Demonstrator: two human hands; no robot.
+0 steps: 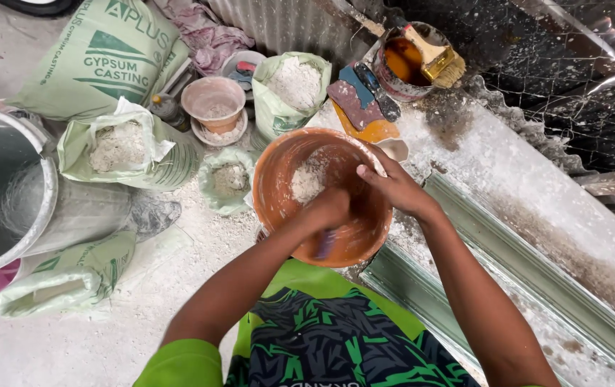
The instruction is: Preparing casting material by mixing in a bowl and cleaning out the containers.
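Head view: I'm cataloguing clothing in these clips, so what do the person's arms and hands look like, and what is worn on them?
Both arms are bare from the short bright green sleeve down. The left hand and right hand wear no gloves, rings or watch that show.

A dusty concrete floor [71, 344], whitened with spilled powder, spreads to the left. Corrugated metal sheeting [286, 25] closes the back (dented and grey), while a long pale-green moulding [537, 287] runs diagonally across the plaster-crusted workbench [508, 172].
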